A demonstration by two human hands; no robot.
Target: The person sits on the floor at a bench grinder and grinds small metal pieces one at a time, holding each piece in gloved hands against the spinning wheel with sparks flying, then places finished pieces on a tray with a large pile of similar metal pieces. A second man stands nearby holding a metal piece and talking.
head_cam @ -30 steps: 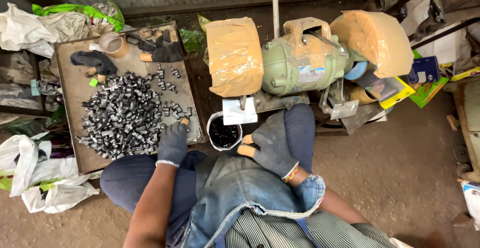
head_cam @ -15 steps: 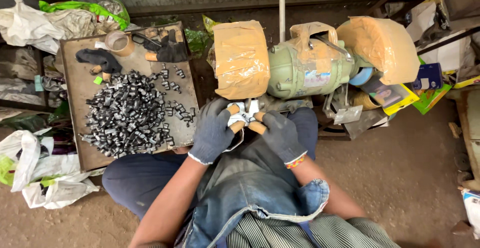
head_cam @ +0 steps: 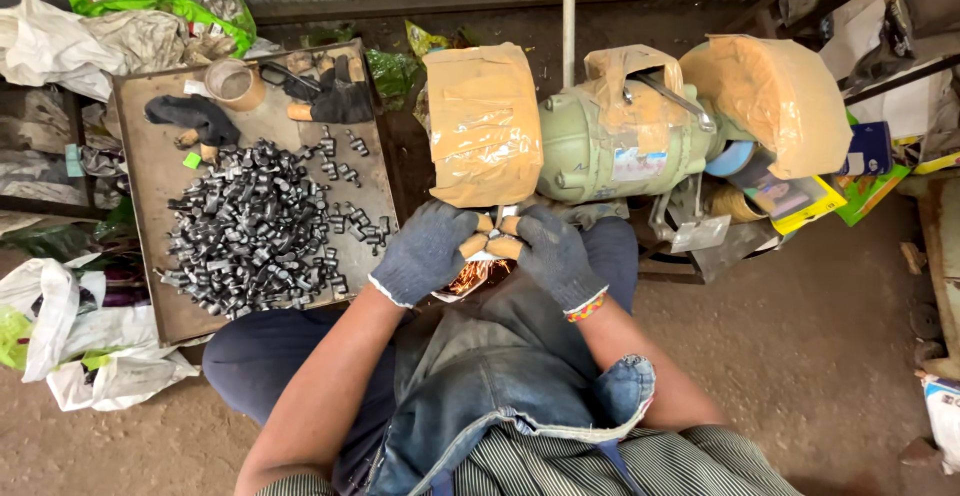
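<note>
While the person sits low on the dirt floor, the biggest thing before them is the green bench grinder [head_cam: 610, 146], its two wheel guards wrapped in tan tape and cardboard, and everything else is placed here against it. To the left of the grinder lies a flat metal tray [head_cam: 150, 196], dark and rusty, reaching about as far from the person as the grinder does. On that tray, heaped toward its middle and near side, is a pile of small dark metal pieces [head_cam: 250, 236], with a few strays scattered toward the grinder. At the tray's far end, well apart from the grinder's left guard, rest a pair of dark spare gloves [head_cam: 190, 116] and a roll of tape [head_cam: 232, 81]. Just below the grinder's left guard, the left hand [head_cam: 425, 251] and the right hand [head_cam: 555, 254] meet, both in grey knit gloves with bare tan-capped fingertips [head_cam: 474, 244]. Both hands are closed, fingers pinched together on a small workpiece [head_cam: 495, 228] pressed up at the underside of that left guard; the piece itself is nearly hidden between the fingertips. Orange sparks [head_cam: 478, 276] show just under the hands, on the side away from the grinder. A beaded bracelet [head_cam: 588, 308] circles the right wrist.
</note>
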